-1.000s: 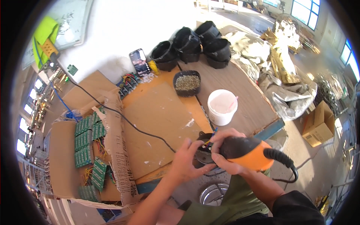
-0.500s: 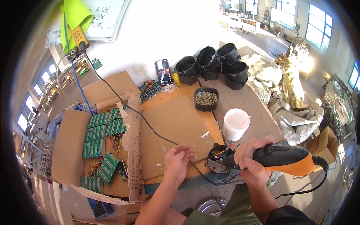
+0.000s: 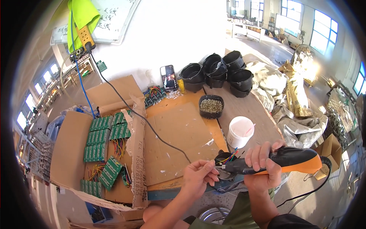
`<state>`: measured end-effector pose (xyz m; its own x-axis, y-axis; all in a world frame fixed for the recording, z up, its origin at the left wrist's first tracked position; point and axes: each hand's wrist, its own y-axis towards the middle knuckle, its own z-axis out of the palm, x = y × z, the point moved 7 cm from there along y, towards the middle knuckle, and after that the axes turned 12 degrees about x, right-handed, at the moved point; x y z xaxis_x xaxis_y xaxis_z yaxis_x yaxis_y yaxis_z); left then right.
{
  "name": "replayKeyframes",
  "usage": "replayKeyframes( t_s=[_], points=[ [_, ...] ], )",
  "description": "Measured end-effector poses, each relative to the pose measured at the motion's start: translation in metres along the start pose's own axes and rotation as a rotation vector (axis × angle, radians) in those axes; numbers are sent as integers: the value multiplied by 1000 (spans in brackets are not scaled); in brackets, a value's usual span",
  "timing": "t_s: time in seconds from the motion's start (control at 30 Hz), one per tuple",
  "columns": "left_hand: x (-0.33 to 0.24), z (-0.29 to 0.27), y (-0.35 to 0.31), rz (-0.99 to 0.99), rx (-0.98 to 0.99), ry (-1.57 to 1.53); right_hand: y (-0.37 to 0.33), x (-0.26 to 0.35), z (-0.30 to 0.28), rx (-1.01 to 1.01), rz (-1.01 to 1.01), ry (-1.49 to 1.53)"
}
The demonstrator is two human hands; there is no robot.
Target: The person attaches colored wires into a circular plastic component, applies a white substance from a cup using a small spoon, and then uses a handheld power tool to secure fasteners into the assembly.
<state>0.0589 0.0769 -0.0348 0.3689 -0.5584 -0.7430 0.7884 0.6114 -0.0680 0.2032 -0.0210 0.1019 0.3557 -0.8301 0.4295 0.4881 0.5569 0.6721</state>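
My right hand is wrapped around a black and orange electric screwdriver, whose nose points left. At that nose, my left hand has thumb and fingers pinched together beside the metal bit. Whatever small thing it may hold there is too small to make out. Behind and under the bit is a dark round housing with coloured wires sticking up, partly hidden by the tool and my fingers. A white tub stands just beyond it.
On the left, an open cardboard box contains green circuit boards. A black tray of small screws, black round housings and a phone are at the back. A black cable crosses the cardboard sheet.
My left hand has moved right to the screwdriver's bit, its fingers now pinched there. The screwdriver's nose has shifted left over the wired housing.
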Motion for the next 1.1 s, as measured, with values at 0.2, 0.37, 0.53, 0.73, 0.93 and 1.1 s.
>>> replayKeyframes(
  t_s=[0.2, 0.37, 0.53, 0.73, 0.93, 1.1],
  points=[
    [2, 3, -2, 15, 38, -102, -3, -3, -3, -49, 26, 25],
    [-2, 9, -4, 17, 59, -23, -3, -3, -8, -76, 33, 20],
    [-1, 13, -5, -23, 81, -41, -5, -2, -10, -56, 23, 57],
    [1, 10, -5, 5, -26, -78, -11, -9, -6, 52, -25, 54],
    [-10, 13, -5, -5, -41, 97, -18, -6, -4, 71, -67, 50],
    [-17, -10, 8, 1, 87, 298, -9, -2, -17, 82, -50, -14]
  ],
)
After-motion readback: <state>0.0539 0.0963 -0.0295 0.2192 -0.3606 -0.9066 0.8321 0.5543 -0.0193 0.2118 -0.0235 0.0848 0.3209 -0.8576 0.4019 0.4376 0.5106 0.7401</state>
